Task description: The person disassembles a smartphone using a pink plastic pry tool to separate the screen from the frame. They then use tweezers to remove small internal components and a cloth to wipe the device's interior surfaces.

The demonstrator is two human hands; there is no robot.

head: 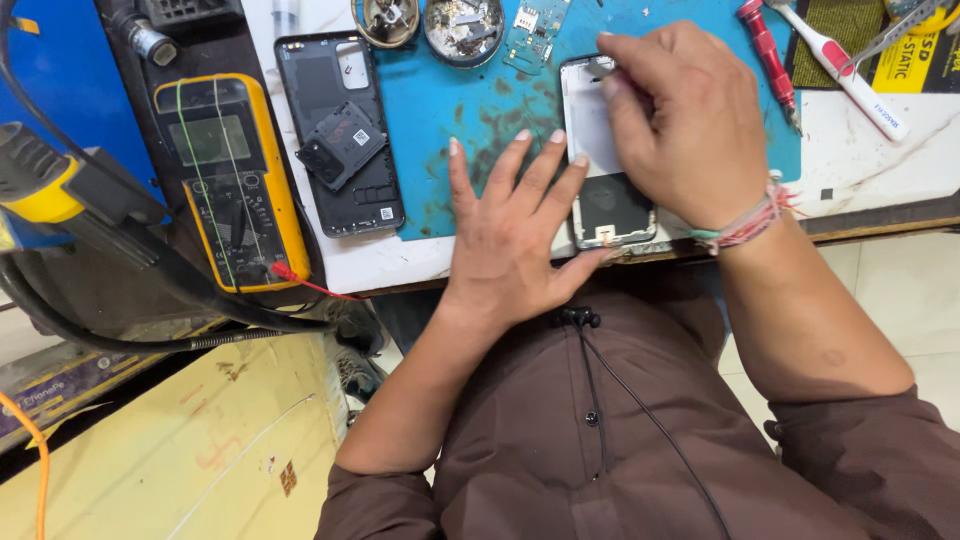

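An opened phone body [600, 150] lies face down on the blue work mat [480, 90], its white inner plate and dark lower part showing. My left hand [515, 225] rests flat beside it, fingers spread, thumb against the phone's lower left edge. My right hand [685, 115] covers the phone's right side, fingertips pinched near its top edge; whether they hold a small part is hidden.
A black phone back cover [340, 130] with a small black piece on it lies left of the mat. A yellow multimeter [235, 180] sits further left. Two round dishes of parts [462, 30], a circuit board [535, 30], a red screwdriver [768, 55] and a white toothbrush [850, 70] line the back.
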